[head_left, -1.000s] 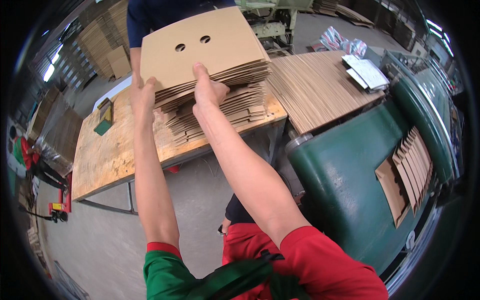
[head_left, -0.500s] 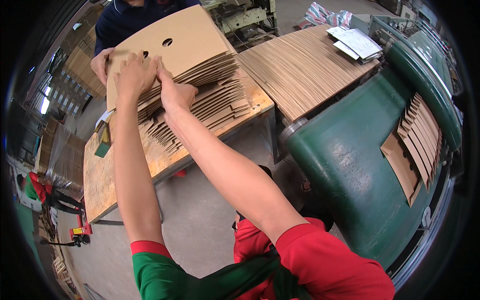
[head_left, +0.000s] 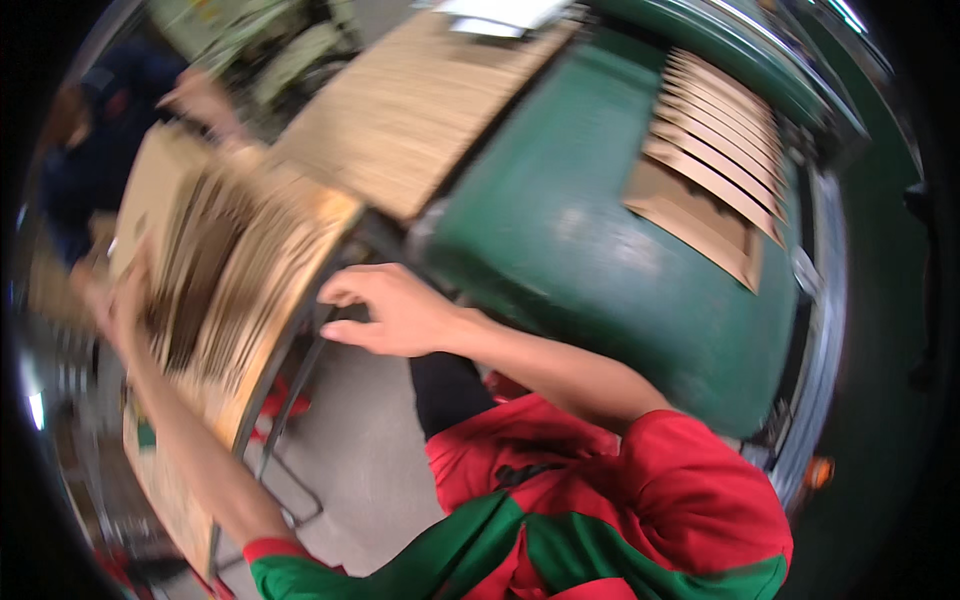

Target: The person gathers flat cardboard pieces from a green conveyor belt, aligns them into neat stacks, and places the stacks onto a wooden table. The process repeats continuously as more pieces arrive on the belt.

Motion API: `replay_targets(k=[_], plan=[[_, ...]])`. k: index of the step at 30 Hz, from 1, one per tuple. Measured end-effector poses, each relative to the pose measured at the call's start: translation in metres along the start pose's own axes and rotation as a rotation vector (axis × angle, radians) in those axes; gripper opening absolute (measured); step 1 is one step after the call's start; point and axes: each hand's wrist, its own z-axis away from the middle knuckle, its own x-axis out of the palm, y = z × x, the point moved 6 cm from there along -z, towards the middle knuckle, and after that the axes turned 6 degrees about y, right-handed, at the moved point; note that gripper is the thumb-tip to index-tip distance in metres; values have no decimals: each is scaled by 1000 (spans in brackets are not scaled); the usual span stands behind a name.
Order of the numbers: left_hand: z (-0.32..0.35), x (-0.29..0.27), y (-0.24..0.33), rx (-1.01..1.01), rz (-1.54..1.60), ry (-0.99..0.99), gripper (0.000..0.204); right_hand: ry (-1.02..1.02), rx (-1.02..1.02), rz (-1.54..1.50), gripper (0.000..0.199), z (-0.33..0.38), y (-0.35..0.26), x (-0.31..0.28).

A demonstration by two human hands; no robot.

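Note:
A thick stack of brown cardboard sheets (head_left: 225,260) lies on a wooden table at the left, blurred by motion. At its near left side is my left hand (head_left: 125,300), touching or very close to the sheets; its fingers are smeared. My right hand (head_left: 390,312) hovers in the air between the table and the green machine, bare of any object, fingers bent and thumb apart. On the green curved bed (head_left: 600,250) lies an overlapping row of brown cardboard pieces (head_left: 715,150), well beyond my right hand.
A co-worker in dark clothing (head_left: 110,130) stands behind the stack, one hand (head_left: 205,100) raised near it. Between stack and machine is a wood-grain board (head_left: 400,110), with white papers (head_left: 500,15) at its far end. The table's edge (head_left: 255,425) runs beside my left forearm.
My view has swung right toward the green machine. My right hand has left the stack and moved right. My left hand stays by the stack, while the co-worker's one hand has come up.

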Motion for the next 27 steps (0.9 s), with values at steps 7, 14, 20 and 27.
replay_targets(k=[7, 14, 20, 27], plan=[[-5, -5, 6, -81, -237, 16, 77, 299, 286, 1447, 66, 219, -45, -333], [105, -66, 110, 64, 344, 774, 56, 107, 59, 1950, 85, 283, -36, -404], [280, 25, 308, 564, 946, 163, 36, 69, -111, 2020, 63, 253, -39, -383], [393, 88, 406, 715, 1144, -252, 42, 308, 401, 2087, 41, 227, -36, -405]])
